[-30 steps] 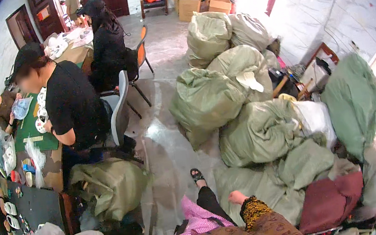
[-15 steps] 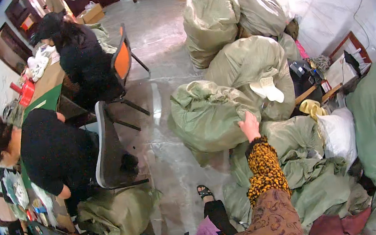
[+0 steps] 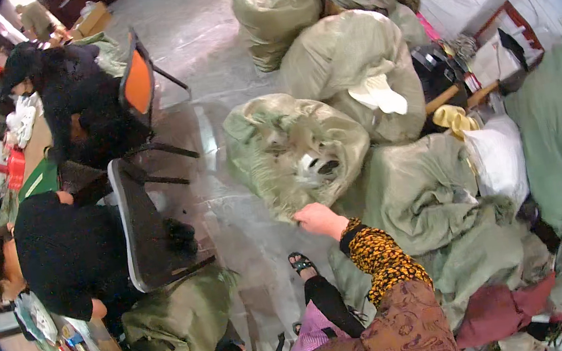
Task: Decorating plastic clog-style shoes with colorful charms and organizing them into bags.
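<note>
My right hand [image 3: 321, 219], at the end of a brown paisley sleeve with a yellow-and-black patterned cuff, grips the near rim of a grey-green woven sack [image 3: 250, 158]. The fingers are closed on the cloth. The sack's mouth gapes upward, and some white and black items [image 3: 320, 165] show inside, too unclear to name. Just behind it stands a fuller woven sack [image 3: 321, 51], with white, flat pieces [image 3: 379, 95] resting on its side. My left hand is out of the picture.
More full sacks [image 3: 276, 4] stand at the back, and slumped sacks [image 3: 414, 178] lie on the right beside a white bag [image 3: 497, 152]. Two people in black [image 3: 75, 244] [image 3: 88, 105] sit at a long table on the left. Chairs [image 3: 137, 84] stand between them and the floor [image 3: 205, 121].
My right hand has moved left and nearer, from the sack's right side to its near rim. The sack's mouth has opened, showing its contents. The whole view has shifted.
</note>
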The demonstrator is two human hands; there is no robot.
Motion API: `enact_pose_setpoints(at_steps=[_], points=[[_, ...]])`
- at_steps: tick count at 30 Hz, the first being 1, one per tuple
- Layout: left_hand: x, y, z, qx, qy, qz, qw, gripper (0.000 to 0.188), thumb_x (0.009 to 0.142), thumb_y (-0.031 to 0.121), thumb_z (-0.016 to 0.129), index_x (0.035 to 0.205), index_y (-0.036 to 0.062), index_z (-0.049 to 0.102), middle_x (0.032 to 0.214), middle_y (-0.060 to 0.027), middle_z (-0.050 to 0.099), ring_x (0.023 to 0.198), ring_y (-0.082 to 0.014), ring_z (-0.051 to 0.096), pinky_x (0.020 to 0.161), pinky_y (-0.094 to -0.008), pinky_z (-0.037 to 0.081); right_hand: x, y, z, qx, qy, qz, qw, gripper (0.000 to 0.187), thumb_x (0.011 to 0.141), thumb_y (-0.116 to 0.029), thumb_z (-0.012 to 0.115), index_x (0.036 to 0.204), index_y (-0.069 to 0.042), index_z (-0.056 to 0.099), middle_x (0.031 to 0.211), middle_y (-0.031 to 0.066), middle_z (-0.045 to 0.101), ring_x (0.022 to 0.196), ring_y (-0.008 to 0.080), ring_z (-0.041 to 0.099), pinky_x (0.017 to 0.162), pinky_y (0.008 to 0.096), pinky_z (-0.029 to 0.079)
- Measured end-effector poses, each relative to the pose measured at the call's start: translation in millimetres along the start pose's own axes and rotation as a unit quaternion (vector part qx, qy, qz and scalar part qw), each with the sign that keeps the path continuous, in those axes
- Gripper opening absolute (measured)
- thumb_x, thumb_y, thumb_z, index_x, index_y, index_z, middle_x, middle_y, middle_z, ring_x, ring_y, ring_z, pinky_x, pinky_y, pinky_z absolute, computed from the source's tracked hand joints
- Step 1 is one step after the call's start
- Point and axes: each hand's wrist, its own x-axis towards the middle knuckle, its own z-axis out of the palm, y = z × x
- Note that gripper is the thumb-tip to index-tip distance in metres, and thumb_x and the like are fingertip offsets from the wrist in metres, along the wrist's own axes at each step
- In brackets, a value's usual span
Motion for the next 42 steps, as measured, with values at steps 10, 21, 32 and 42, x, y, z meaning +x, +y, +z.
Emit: enact_pose_setpoints(at_steps=[10, 21, 32, 42], points=[[-10.0, -22.2, -21.1, 0.055, -0.035, 0.023, 0.998, 0.018, 0.068, 0.028, 0.063, 0.07, 0.0105, 0.066, 0.066, -0.0099, 0.061, 0.063, -0.0288, 0.059, 0.057, -0.0423, 0.046, -44.0, -16.0, 4.7, 0.138, 0.261, 0.008, 0.955, 0.012, 0.075, -0.013, 0.062, 0.08, -0.006, 0.056, 0.095, 0.0093, 0.061, 0.082, 0.0286, 0.059, 0.067, 0.0386, 0.046], [-26.9, -19.5, -22.6, 0.034, -0.02, 0.031, 0.999, 0.016, 0.069, 0.027, 0.063, 0.068, 0.0112, 0.066, 0.064, -0.0084, 0.061, 0.061, -0.0273, 0.058, 0.055, -0.0415, 0.045, -19.1, -53.7, -5.6, 0.34, 0.236, 0.227, 0.882, 0.033, 0.083, -0.032, 0.059, 0.076, -0.002, 0.048, 0.065, 0.0186, 0.052, 0.061, 0.0334, 0.051, 0.057, 0.0421, 0.04], [-30.9, -79.1, 5.5, -0.028, 0.005, 0.042, 0.999, 0.014, 0.07, 0.026, 0.063, 0.067, 0.0119, 0.065, 0.062, -0.0069, 0.06, 0.058, -0.0257, 0.057, 0.053, -0.0407, 0.045, -17.5, -150.6, 4.8, 0.213, 0.196, 0.18, 0.94, 0.037, 0.083, -0.034, 0.059, 0.07, 0.0, 0.053, 0.073, 0.024, 0.057, 0.073, 0.0411, 0.056, 0.063, 0.0469, 0.043], [-31.1, -177.0, 22.8, -0.14, 0.048, 0.082, 0.986, 0.013, 0.071, 0.025, 0.063, 0.066, 0.0125, 0.065, 0.06, -0.0056, 0.059, 0.056, -0.0242, 0.057, 0.052, -0.0399, 0.044, -114.2, -231.9, 53.0, 0.137, 0.183, 0.154, 0.961, 0.039, 0.082, -0.035, 0.059, 0.073, 0.002, 0.058, 0.075, 0.0258, 0.058, 0.073, 0.0425, 0.056, 0.065, 0.048, 0.043]])
